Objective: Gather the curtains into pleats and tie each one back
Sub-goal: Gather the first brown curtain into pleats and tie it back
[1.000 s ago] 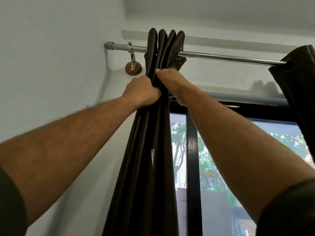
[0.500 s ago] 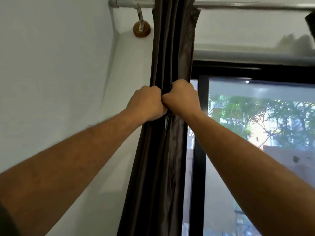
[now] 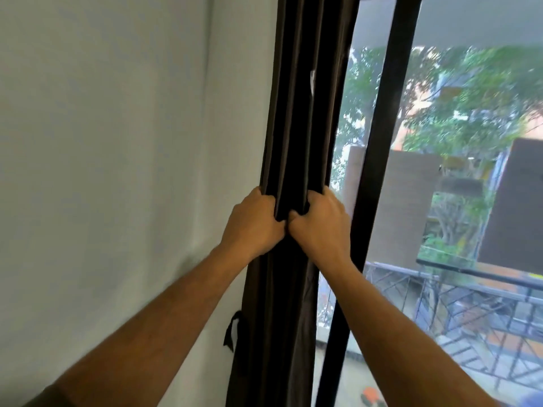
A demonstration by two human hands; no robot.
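A dark brown curtain (image 3: 302,118) hangs gathered in narrow vertical pleats between the wall and the window. My left hand (image 3: 252,227) clasps the bundle from its left side. My right hand (image 3: 320,227) clasps it from the right side, thumbs nearly touching in front. Both hands squeeze the pleats together at mid height. A dark tie-back strap (image 3: 232,330) hangs on the wall beside the curtain's left edge, below my left forearm. The curtain's top and bottom are out of frame.
A plain pale wall (image 3: 117,171) fills the left half. A black window frame post (image 3: 373,171) runs just right of the curtain. Through the glass are trees, buildings and a metal balcony railing (image 3: 470,295).
Both hands have slid down the gathered curtain from just under the rod to mid height, still clasped around it. The view has dropped, so the rod and its bracket are out of frame.
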